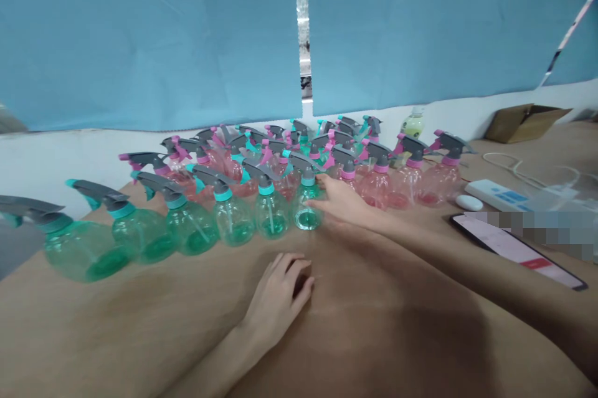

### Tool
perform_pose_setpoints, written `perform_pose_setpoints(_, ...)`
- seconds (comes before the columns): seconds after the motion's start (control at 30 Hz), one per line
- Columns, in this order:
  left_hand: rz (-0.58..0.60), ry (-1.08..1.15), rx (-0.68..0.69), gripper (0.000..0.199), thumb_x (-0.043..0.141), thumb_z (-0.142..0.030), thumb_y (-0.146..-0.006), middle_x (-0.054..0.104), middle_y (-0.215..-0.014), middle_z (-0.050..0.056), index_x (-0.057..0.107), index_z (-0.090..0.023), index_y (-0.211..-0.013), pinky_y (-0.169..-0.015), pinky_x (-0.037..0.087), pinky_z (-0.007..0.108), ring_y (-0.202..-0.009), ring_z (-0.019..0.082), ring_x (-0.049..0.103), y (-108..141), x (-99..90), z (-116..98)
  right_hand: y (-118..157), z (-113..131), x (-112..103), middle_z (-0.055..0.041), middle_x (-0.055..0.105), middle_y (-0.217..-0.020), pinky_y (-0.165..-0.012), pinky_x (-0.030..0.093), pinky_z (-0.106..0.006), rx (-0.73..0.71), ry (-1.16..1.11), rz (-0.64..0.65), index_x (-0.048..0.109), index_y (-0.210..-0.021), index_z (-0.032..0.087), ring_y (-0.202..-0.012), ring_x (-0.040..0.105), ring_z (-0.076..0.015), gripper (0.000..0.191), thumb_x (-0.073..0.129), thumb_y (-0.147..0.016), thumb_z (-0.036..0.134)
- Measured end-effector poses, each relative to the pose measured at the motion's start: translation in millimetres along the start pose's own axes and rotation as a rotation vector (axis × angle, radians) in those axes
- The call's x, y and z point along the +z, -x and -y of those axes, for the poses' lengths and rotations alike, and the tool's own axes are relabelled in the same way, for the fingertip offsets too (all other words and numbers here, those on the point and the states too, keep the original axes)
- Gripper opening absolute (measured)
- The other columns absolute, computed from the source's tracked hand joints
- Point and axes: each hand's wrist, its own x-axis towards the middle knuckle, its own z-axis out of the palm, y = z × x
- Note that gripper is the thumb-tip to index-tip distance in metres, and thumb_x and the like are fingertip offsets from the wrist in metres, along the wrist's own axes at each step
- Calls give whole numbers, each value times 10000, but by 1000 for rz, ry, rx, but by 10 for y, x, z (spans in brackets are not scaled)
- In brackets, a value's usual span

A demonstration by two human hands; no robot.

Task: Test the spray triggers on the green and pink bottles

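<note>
Several green spray bottles (191, 227) with teal collars and grey heads form a front row across the left and middle of the table. At the right end of that row, my right hand (337, 200) grips a green spray bottle (307, 208) by its right side; the bottle stands upright. My left hand (280, 289) rests on the table in front of the row, fingers loosely curved and apart, holding nothing. Just right of my right hand stand several pink spray bottles (376, 186) with pink collars. More pink and green bottles crowd the rows behind.
On the right lie a phone (514, 248), a white oval object (469, 202), a power strip (498, 194) and white cables (514, 167). An open cardboard box (523, 123) and a labelled bottle (413, 123) stand at the back, before a blue wall covering (163, 37).
</note>
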Motion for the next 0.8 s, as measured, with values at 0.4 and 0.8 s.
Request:
perform_pose_setpoints(0.4,-6,11,-7,189,464,-215,-875,527,-1103,33,533,-244,-1049,-886,424,376,-1029,211,516,-28,-33,3,469,-258,-588,-29,671,-873,-646,494,-286,-10,-142,-234,595,-897,192,-714,622,-146,173,552,-786,319)
perform_pose_setpoints(0.8,-19,46,-27,190,425,-215,-894,536,-1069,34,504,-249,-1063,-874,418,382,-1010,212,519,-251,14,-123,310,-529,-404,-164,446,-1325,-996,329,-439,83,-73,-129,401,-1283,125,-1230,398,-285,762,579,-688,566)
